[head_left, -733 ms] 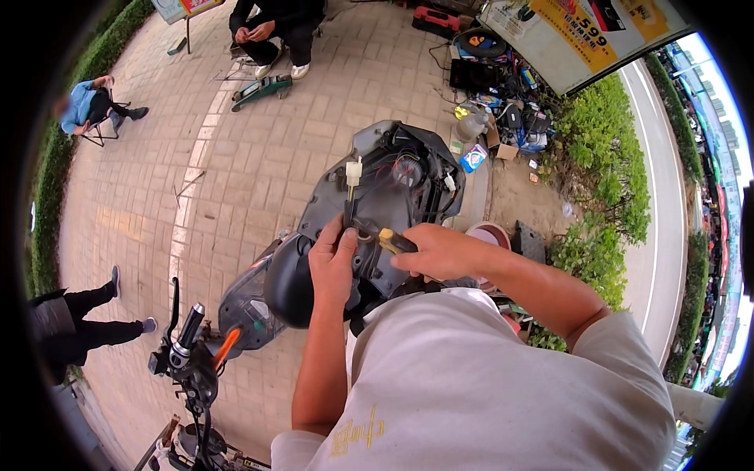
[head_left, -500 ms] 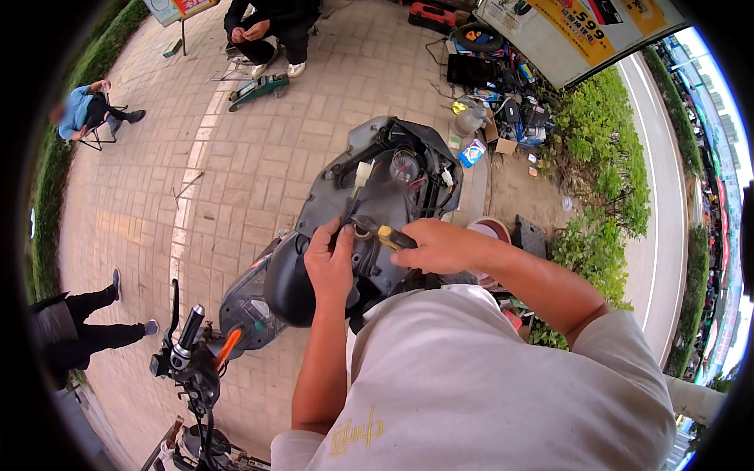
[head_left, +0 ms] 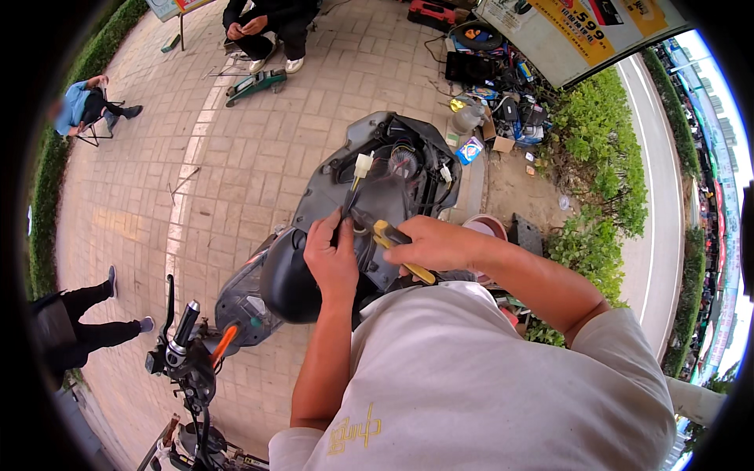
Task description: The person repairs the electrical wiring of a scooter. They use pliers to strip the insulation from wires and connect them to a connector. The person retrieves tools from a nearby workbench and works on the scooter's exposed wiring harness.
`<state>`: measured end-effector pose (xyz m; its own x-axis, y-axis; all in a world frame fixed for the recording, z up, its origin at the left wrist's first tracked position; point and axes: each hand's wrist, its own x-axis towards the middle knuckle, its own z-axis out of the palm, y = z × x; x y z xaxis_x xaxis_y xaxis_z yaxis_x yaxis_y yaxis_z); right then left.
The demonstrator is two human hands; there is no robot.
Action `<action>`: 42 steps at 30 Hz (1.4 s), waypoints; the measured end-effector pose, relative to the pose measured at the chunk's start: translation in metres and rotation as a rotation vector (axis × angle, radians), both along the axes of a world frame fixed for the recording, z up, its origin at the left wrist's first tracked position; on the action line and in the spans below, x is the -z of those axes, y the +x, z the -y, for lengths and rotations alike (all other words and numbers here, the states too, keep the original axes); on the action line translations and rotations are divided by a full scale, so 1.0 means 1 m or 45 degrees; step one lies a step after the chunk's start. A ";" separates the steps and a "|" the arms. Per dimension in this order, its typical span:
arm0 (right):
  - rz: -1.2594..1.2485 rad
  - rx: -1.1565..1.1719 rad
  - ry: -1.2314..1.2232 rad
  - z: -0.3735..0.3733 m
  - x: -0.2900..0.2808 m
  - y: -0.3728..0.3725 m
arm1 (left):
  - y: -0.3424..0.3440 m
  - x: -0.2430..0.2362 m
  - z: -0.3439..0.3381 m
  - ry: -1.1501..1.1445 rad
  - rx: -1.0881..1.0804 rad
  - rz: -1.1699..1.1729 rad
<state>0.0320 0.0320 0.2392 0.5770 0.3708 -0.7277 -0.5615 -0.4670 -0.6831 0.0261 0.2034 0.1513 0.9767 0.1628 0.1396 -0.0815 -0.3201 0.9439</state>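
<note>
My left hand (head_left: 331, 257) pinches a dark cable (head_left: 350, 198) between thumb and fingers, over the scooter's rear body (head_left: 316, 198). A white plug connector (head_left: 363, 166) sticks up from the cable's far end. In my right hand (head_left: 437, 242) are pliers with yellow-and-black handles (head_left: 382, 232), just right of the left fingers. The handles stand apart; I cannot make out what the jaws touch. Beyond the hands, thin wires (head_left: 404, 161) lie in the open rear of the body, with a second white connector (head_left: 446, 173) at its right side. The black seat (head_left: 287, 275) is beside my left wrist.
Handlebars (head_left: 184, 334) are at lower left. A green floor jack (head_left: 258, 86) lies on the paving before a crouching person (head_left: 267, 31). Other people are at the left. Boxes and parts (head_left: 503, 110) crowd the far right near a signboard (head_left: 577, 35) and hedge (head_left: 601, 149).
The pliers' handles have spread apart in my right hand, and a second yellow handle now shows below the fingers. My left hand still pinches the cable, whose connector stands slightly more upright.
</note>
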 end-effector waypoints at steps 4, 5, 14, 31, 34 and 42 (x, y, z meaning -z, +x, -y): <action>-0.006 -0.005 -0.015 -0.003 -0.005 0.002 | -0.002 -0.004 0.004 0.079 0.010 0.060; -0.029 0.021 -0.001 -0.003 -0.005 0.001 | -0.003 -0.005 0.005 0.104 0.017 0.083; -0.067 0.023 -0.070 -0.007 -0.013 0.003 | -0.003 0.004 0.005 0.167 0.029 0.192; 0.026 0.077 -0.093 -0.015 0.000 -0.005 | -0.002 0.005 0.010 0.106 -0.046 0.105; 0.107 0.040 -0.120 -0.014 0.010 -0.006 | -0.002 0.009 0.006 -0.010 -0.037 0.001; 0.038 0.098 -0.103 -0.015 0.015 -0.007 | -0.002 0.007 0.005 -0.649 -0.042 -0.369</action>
<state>0.0252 0.0468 0.2244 0.6237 0.2649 -0.7354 -0.5777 -0.4775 -0.6620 0.0242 0.1982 0.1448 0.9565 0.1703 -0.2367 0.2055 0.1818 0.9616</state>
